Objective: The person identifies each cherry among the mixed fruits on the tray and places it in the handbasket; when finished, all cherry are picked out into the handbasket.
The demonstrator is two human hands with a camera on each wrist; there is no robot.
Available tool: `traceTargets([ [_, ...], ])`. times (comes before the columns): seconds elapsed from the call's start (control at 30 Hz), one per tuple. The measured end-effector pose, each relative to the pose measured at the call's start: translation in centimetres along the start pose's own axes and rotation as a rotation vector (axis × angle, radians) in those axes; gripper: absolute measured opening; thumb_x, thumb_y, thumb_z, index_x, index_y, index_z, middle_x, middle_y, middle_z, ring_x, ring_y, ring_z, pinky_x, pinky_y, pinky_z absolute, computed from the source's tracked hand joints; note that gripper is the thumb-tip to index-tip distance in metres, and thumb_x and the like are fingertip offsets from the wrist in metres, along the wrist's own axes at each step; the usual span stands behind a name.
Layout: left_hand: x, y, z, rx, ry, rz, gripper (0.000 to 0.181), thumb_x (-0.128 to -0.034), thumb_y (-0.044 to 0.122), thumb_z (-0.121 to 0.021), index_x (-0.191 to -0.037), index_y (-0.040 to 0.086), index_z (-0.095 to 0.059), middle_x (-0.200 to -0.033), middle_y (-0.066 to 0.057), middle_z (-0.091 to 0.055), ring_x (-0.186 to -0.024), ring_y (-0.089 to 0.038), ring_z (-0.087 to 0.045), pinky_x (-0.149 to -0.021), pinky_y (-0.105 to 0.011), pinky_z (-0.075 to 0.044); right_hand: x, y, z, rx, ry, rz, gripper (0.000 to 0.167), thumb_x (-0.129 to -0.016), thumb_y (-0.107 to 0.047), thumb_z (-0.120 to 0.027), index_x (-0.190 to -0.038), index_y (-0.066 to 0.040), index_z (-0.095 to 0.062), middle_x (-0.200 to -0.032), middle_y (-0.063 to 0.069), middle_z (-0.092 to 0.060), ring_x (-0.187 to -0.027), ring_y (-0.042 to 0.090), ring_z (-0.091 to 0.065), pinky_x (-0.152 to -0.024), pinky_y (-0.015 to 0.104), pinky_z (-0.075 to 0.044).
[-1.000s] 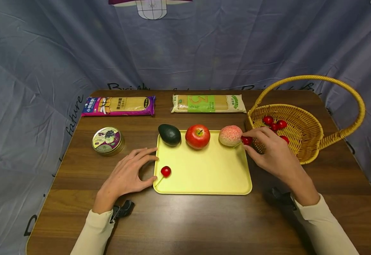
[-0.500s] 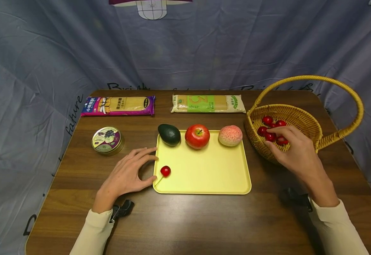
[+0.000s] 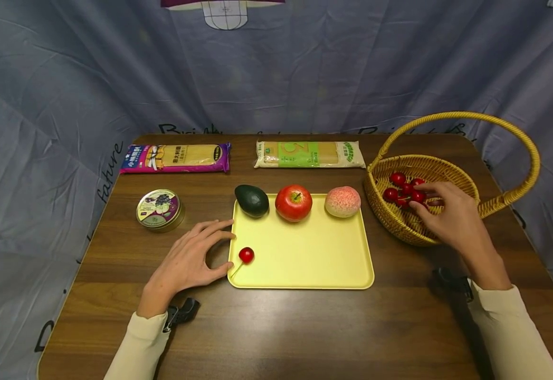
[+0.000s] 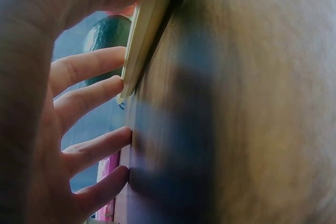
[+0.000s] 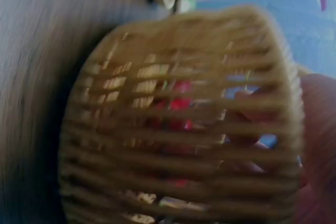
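My left hand (image 3: 189, 260) lies at the left side of the pale yellow tray (image 3: 305, 261), its spread fingers and thumb touching the rim (image 4: 137, 51). On the tray near the thumb is a red cherry (image 3: 246, 255) with a green stem. An avocado (image 3: 252, 201), a red apple (image 3: 293, 203) and a pink peach (image 3: 343, 201) line the tray's far edge. My right hand (image 3: 452, 214) reaches into the yellow wicker basket (image 3: 390, 224), thumb and fingertips around a cherry (image 3: 418, 196). Several more cherries (image 3: 397, 179) lie there. In the right wrist view, the blurred basket wall (image 5: 178, 161) partly hides the fingers.
The basket's tall handle (image 3: 495, 120) arches over its right side. Two noodle packs, one purple (image 3: 177, 158) and one green and white (image 3: 310, 154), lie along the back of the wooden table (image 3: 281, 338). A round tin (image 3: 159, 210) stands left of the tray.
My right hand has moved right, from beside the peach with a cherry into the basket, then slightly farther right among the cherries. The left hand has stayed at the tray's edge.
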State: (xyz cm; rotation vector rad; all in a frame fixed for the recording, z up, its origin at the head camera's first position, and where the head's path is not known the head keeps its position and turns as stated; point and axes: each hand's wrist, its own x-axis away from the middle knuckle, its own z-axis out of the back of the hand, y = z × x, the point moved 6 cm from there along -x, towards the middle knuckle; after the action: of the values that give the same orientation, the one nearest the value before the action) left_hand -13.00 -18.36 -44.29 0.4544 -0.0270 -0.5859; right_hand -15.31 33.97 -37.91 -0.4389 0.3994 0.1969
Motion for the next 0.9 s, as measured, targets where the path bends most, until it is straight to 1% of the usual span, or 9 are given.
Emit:
traceTargets([
  [0.1,0.0,0.0,0.0,0.000,0.000,0.000,0.058,-0.0873,0.051,-0.083,-0.139,0.027,-0.070,-0.167,0.008,-0.046,-0.152,-0.029,-0.044,-0.105,-0.069,-0.049,-0.1,0.9,-0.4,0.012,-0.025,-0.009,0.041,-0.086,-0.004,-0.087,-0.124,0.003,-0.072,-0.118,0.028,-0.072,-0.093,0.047,-0.070,-0.076,0.042,-0.054],
  [0.17,0.0,-0.1,-0.1,0.001,0.002,-0.002,0.058,-0.0875,0.050,-0.083,-0.139,0.027,-0.070,-0.167,0.008,-0.046,-0.152,-0.030,-0.044,-0.106,-0.069,-0.049,-0.1,1.3,-0.6,0.012,-0.043,-0.014,0.040,-0.087,-0.004,-0.086,-0.124,0.004,-0.071,-0.118,0.029,-0.071,-0.095,0.048,-0.068,-0.075,0.059,-0.052],
  [0.2,0.1,-0.1,-0.1,0.001,0.002,-0.002,0.058,-0.0875,0.050,-0.083,-0.139,0.027,-0.070,-0.167,0.007,-0.046,-0.152,-0.030,-0.044,-0.106,-0.069,-0.048,-0.2,1.6,-0.7,0.012,-0.053,-0.018,0.040,-0.087,-0.004,-0.085,-0.124,0.005,-0.071,-0.118,0.030,-0.071,-0.095,0.048,-0.067,-0.075,0.062,-0.051],
  [0.27,0.1,-0.1,-0.1,0.001,0.002,0.000,0.058,-0.0875,0.050,-0.083,-0.139,0.027,-0.070,-0.167,0.007,-0.046,-0.152,-0.030,-0.044,-0.107,-0.069,-0.048,-0.2,2.1,-0.9,0.012,-0.083,-0.040,0.040,-0.089,-0.006,-0.084,-0.124,0.005,-0.070,-0.119,0.031,-0.070,-0.095,0.048,-0.066,-0.076,0.062,-0.049],
  [0.4,0.1,-0.1,0.0,0.002,-0.001,0.004,0.058,-0.0874,0.050,-0.083,-0.138,0.027,-0.070,-0.167,0.007,-0.046,-0.153,-0.030,-0.043,-0.107,-0.069,-0.047,-0.5,3.1,-1.2,0.022,-0.141,-0.082,0.039,-0.092,-0.010,-0.082,-0.126,0.004,-0.070,-0.120,0.032,-0.070,-0.088,0.046,-0.068,-0.074,0.062,-0.049],
  [0.5,0.1,-0.1,0.0,-0.001,0.000,0.003,0.058,-0.0874,0.051,-0.083,-0.139,0.027,-0.070,-0.167,0.007,-0.046,-0.152,-0.030,-0.044,-0.107,-0.069,-0.048,-0.8,3.4,-1.3,0.028,-0.165,-0.088,0.038,-0.092,-0.011,-0.082,-0.125,0.005,-0.070,-0.119,0.033,-0.071,-0.085,0.047,-0.071,-0.073,0.064,-0.052],
  [0.63,0.0,-0.1,0.1,-0.002,0.004,0.000,0.058,-0.0874,0.050,-0.083,-0.139,0.027,-0.070,-0.167,0.007,-0.046,-0.152,-0.031,-0.044,-0.107,-0.069,-0.048,-1.2,3.7,-1.4,0.036,-0.183,-0.079,0.039,-0.091,-0.009,-0.082,-0.124,0.008,-0.069,-0.116,0.036,-0.070,-0.090,0.053,-0.071,-0.076,0.068,-0.054],
  [0.8,0.0,-0.1,0.0,-0.002,0.004,-0.004,0.058,-0.0875,0.050,-0.083,-0.139,0.027,-0.070,-0.168,0.009,-0.046,-0.152,-0.029,-0.044,-0.106,-0.067,-0.049,-1.6,4.2,-1.8,0.042,-0.235,-0.113,0.038,-0.091,-0.008,-0.081,-0.123,0.008,-0.067,-0.116,0.038,-0.067,-0.099,0.055,-0.068,-0.081,0.071,-0.052],
  [0.9,0.0,-0.1,0.0,-0.002,0.005,-0.005,0.058,-0.0874,0.050,-0.083,-0.139,0.027,-0.070,-0.168,0.009,-0.045,-0.152,-0.029,-0.044,-0.105,-0.067,-0.050,-1.7,4.5,-2.0,0.041,-0.269,-0.132,0.040,-0.092,-0.009,-0.080,-0.124,0.009,-0.067,-0.116,0.039,-0.065,-0.100,0.056,-0.066,-0.082,0.072,-0.051],
])
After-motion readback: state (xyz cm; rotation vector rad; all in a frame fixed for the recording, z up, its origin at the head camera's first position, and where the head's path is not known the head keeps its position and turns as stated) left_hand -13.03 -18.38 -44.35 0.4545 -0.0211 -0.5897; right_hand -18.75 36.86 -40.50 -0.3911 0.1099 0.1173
